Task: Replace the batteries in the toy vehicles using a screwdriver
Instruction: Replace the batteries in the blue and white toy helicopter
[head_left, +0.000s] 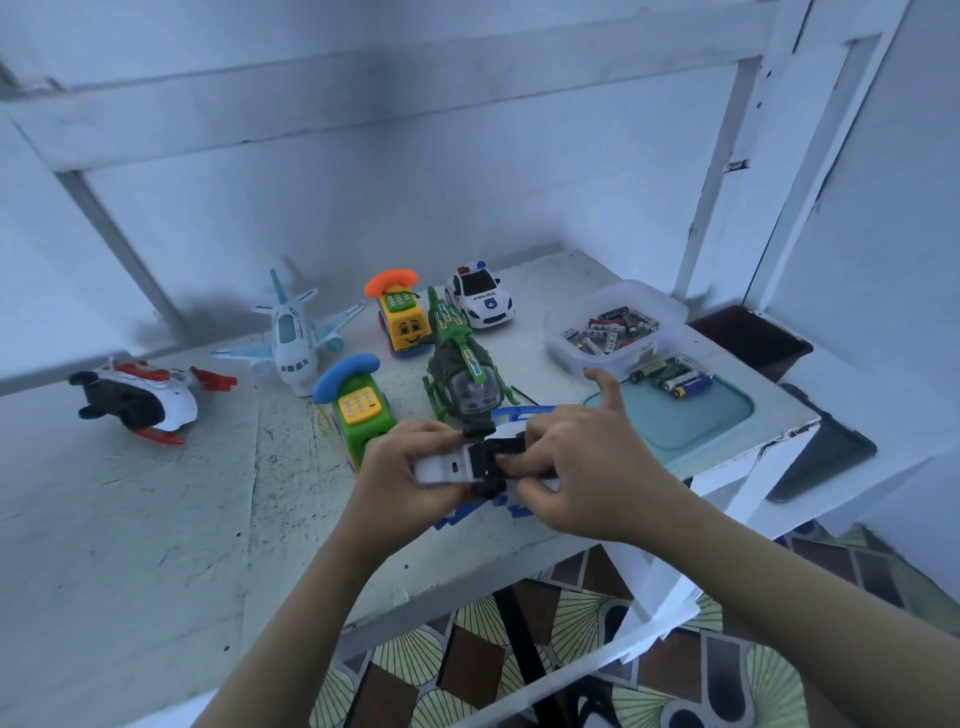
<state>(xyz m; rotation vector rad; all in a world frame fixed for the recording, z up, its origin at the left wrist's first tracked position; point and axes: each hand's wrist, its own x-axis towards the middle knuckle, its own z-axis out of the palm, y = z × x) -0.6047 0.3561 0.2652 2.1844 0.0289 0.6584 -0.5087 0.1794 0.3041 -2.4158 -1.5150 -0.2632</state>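
Left hand (410, 467) grips white end of toy vehicle (457, 465). Right hand (582, 467) pinches black end, forefinger raised. Toy between hands, above bench (156, 519) edge. Risk: loose cover or battery drops to floor (415, 660).

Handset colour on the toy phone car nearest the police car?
Orange handset, on the yellow phone car. The head view shows it clearly.

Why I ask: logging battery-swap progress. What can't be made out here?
Head view:
- The toy: mostly covered by the left hand and right hand; its battery hatch is unseen.
- A screwdriver: none shows; the hands could hide one.
- The batteries in the tub: labels too small.
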